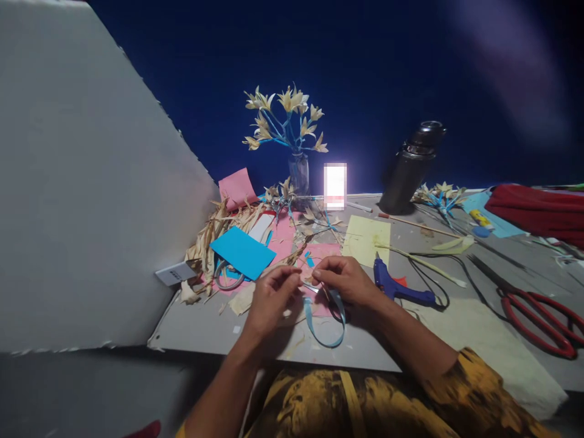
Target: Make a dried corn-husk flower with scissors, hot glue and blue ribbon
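My left hand (275,297) and my right hand (347,281) are close together over the near edge of the table, thumbs and fingertips pinched. Something small and thin seems to be between the fingertips, too small to make out. Below them hangs or lies a loop of light blue ribbon (325,345), its upper end near the right fingers. Part of a dark, thin thing shows under the right palm, mostly hidden. Beneath the hands is pink paper (326,250) with a small blue scrap (309,260). To the right lies a blue glue gun (404,289) with its cord.
Blue card (243,252) and dried husks (205,243) lie left. Behind stands a glass vase (299,173) of husk flowers (292,100). Yellow paper (366,237), a dark flask (408,173), large red-handled scissors (536,310) and red cloth (538,210) are right. A white panel (91,182) borders the left.
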### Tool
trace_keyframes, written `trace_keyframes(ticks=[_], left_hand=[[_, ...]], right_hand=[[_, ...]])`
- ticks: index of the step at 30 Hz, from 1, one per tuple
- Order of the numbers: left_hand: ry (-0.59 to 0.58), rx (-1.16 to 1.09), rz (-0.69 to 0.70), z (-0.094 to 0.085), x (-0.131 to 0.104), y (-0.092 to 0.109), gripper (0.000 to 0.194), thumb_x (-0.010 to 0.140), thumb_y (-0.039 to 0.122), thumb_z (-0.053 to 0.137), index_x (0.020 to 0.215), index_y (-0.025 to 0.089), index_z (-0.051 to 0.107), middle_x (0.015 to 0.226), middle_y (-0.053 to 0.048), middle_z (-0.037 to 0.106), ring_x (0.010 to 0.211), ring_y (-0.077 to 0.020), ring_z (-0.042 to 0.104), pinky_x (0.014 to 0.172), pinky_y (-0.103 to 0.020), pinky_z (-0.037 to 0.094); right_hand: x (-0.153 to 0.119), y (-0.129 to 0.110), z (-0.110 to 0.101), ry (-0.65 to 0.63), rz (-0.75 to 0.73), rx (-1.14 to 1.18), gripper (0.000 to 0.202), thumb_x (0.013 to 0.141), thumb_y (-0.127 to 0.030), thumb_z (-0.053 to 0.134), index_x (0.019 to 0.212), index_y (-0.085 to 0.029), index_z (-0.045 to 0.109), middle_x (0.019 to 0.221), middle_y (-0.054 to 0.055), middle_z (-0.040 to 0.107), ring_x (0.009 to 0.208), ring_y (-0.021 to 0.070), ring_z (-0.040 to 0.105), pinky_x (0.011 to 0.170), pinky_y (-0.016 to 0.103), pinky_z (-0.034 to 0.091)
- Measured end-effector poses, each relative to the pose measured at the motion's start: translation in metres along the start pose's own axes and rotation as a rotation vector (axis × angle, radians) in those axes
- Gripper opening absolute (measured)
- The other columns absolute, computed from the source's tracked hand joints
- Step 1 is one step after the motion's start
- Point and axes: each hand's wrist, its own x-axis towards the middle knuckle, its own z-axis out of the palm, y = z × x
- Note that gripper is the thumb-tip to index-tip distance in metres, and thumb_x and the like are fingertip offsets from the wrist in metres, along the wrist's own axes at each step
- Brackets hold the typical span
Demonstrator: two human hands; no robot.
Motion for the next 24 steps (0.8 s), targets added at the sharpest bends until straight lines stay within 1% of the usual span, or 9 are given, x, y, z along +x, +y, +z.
trace_keyframes(ticks=[2,4,8,11,14,18,20,22,24], left_hand=[[0.052,0.073,0.098,-0.010,0.003,0.009,0.040,0.075,0.053,0.077,0.090,0.016,0.073,0.073,-0.002,0.066,0.060,-0.0122,0.058,0.055,-0.022,0.045],[0.051,0.154,0.162,-0.017,0.005,0.013,0.038,0.080,0.054,0.071,0.083,0.016,0.072,0.064,0.000,0.061,0.056,-0.0113,0.054,0.053,-0.022,0.043],[-0.003,0.227,0.183,-0.019,0.009,0.011,0.036,0.081,0.047,0.072,0.065,0.016,0.063,0.050,0.003,0.050,0.047,-0.0086,0.044,0.047,-0.020,0.036],[0.002,0.153,0.159,-0.019,0.010,0.009,0.031,0.080,0.047,0.073,0.078,0.017,0.068,0.056,0.003,0.054,0.048,-0.0094,0.048,0.046,-0.021,0.037],[0.041,0.137,0.180,-0.020,0.009,0.009,0.037,0.083,0.053,0.067,0.092,0.017,0.071,0.066,0.001,0.061,0.050,-0.0105,0.053,0.046,-0.022,0.040],[0.040,0.315,0.199,-0.022,0.010,0.007,0.034,0.082,0.048,0.069,0.074,0.015,0.070,0.055,0.001,0.057,0.047,-0.0089,0.048,0.045,-0.020,0.036],[0.017,0.316,0.167,-0.024,0.011,0.006,0.033,0.082,0.045,0.070,0.069,0.015,0.068,0.052,0.002,0.055,0.046,-0.0081,0.046,0.045,-0.019,0.036],[0.018,0.263,0.148,-0.024,0.011,0.005,0.033,0.081,0.047,0.071,0.073,0.016,0.068,0.053,0.003,0.055,0.045,-0.0085,0.047,0.044,-0.020,0.037],[0.038,0.213,0.151,-0.024,0.011,0.006,0.035,0.081,0.052,0.070,0.085,0.017,0.070,0.060,0.002,0.060,0.047,-0.0101,0.051,0.043,-0.021,0.038]], right_hand=[[-0.001,-0.002,0.000,0.002,-0.059,-0.124,0.027,0.076,-0.042,0.078,0.073,-0.016,0.071,0.062,0.001,0.066,0.046,0.0116,0.054,0.042,0.023,0.037],[0.000,-0.003,0.000,-0.017,-0.138,-0.230,0.023,0.077,-0.038,0.076,0.071,-0.016,0.072,0.061,0.001,0.065,0.050,0.0112,0.053,0.046,0.022,0.037],[0.001,-0.002,-0.003,-0.030,-0.183,-0.315,0.020,0.079,-0.035,0.072,0.072,-0.017,0.072,0.061,0.000,0.064,0.054,0.0123,0.052,0.049,0.023,0.038],[0.002,-0.001,-0.004,-0.006,-0.169,-0.333,0.019,0.080,-0.034,0.071,0.074,-0.016,0.073,0.062,0.001,0.064,0.054,0.0125,0.052,0.050,0.024,0.037],[0.002,0.000,-0.004,-0.014,-0.182,-0.355,0.018,0.080,-0.033,0.070,0.073,-0.016,0.072,0.061,0.000,0.063,0.054,0.0127,0.052,0.050,0.024,0.038],[0.002,0.001,-0.003,-0.034,-0.204,-0.391,0.018,0.081,-0.031,0.069,0.071,-0.017,0.071,0.061,0.000,0.064,0.056,0.0133,0.055,0.052,0.024,0.039],[0.002,0.001,-0.003,-0.013,-0.214,-0.398,0.017,0.081,-0.030,0.068,0.072,-0.016,0.071,0.064,0.001,0.065,0.058,0.0136,0.057,0.053,0.024,0.040],[0.003,0.001,-0.003,0.006,-0.215,-0.399,0.016,0.082,-0.029,0.067,0.073,-0.016,0.071,0.065,0.001,0.066,0.059,0.0134,0.057,0.055,0.023,0.040],[0.003,0.000,-0.003,0.003,-0.210,-0.412,0.016,0.082,-0.029,0.067,0.073,-0.016,0.071,0.064,0.000,0.065,0.057,0.0129,0.056,0.054,0.023,0.040]])
